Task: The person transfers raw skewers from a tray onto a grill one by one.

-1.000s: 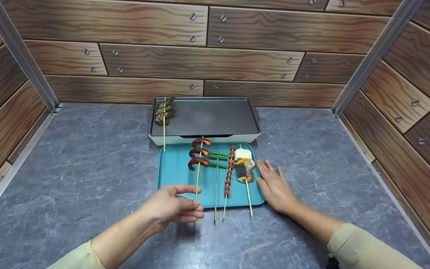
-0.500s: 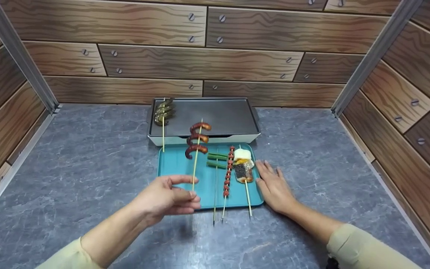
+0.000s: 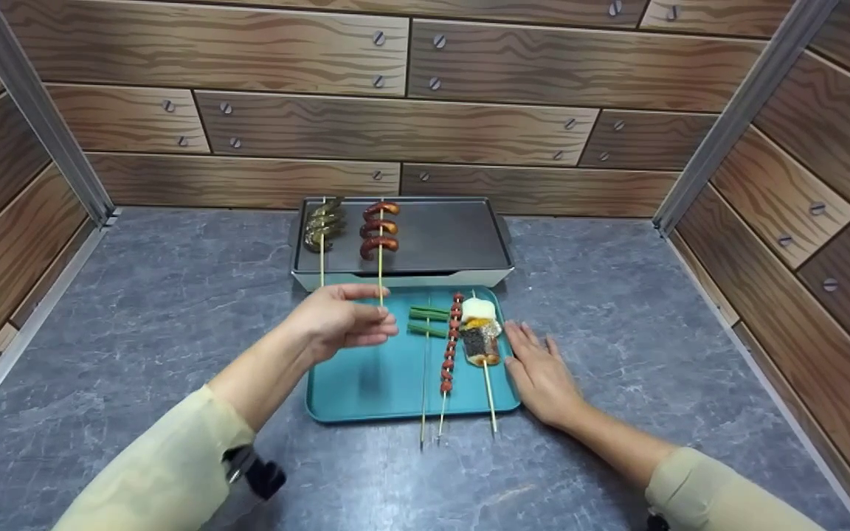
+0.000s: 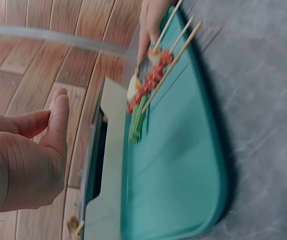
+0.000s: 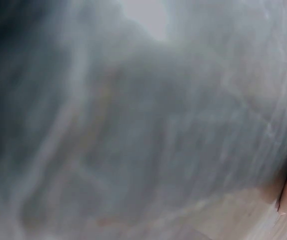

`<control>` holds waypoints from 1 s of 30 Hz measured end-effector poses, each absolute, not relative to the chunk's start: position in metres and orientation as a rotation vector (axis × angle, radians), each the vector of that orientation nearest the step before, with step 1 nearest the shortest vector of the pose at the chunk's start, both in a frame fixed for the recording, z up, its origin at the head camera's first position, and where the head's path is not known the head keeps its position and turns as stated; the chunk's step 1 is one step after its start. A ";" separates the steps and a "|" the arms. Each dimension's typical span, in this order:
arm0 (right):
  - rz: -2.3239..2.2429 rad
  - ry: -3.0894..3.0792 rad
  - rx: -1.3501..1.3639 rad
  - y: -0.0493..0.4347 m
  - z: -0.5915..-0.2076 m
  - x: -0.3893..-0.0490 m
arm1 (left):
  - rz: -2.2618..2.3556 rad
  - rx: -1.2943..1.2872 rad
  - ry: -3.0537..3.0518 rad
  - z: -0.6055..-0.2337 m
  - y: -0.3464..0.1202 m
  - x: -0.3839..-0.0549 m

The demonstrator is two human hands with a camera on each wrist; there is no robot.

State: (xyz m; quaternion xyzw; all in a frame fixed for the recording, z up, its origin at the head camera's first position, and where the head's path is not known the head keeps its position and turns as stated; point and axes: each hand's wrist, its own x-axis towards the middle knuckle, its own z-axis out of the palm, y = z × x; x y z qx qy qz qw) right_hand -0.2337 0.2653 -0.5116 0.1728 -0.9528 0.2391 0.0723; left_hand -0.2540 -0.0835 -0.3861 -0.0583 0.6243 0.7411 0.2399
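Note:
My left hand (image 3: 340, 317) pinches the stick of an octopus tentacle skewer (image 3: 380, 228), whose curled dark red pieces overlap the griddle (image 3: 440, 236) in the head view. In the left wrist view, the left hand (image 4: 31, 155) is beside the teal tray (image 4: 168, 165), and the skewer is hidden. Left of the held skewer, a dark green-brown skewer (image 3: 323, 225) lies on the griddle, its stick over the near edge. My right hand (image 3: 543, 376) lies flat, fingers straight, at the tray's right edge. The right wrist view is mostly blurred tabletop.
On the teal tray (image 3: 351, 391) lie a green vegetable skewer (image 3: 427, 313), a skewer of small red pieces (image 3: 451, 343) and a skewer with white and dark-skinned chunks (image 3: 481, 339). Their sticks jut over the near rim. Wood-patterned walls (image 3: 307, 125) enclose the grey table (image 3: 196, 295).
The left hand has carried the octopus tentacle skewer forward and slightly left, from above the tray to the griddle. The right hand stays at the tray's edge.

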 end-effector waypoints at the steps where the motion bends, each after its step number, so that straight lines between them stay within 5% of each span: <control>1: 0.721 -2.865 0.517 0.265 -0.512 -0.233 | 2.035 -0.169 1.706 -0.387 -0.083 -0.259; 13: 0.703 -2.860 0.515 0.266 -0.512 -0.233 | 2.046 -0.260 1.738 -0.400 -0.083 -0.303; 30: 0.689 -2.851 0.520 0.265 -0.513 -0.232 | 2.048 -0.330 1.753 -0.411 -0.077 -0.314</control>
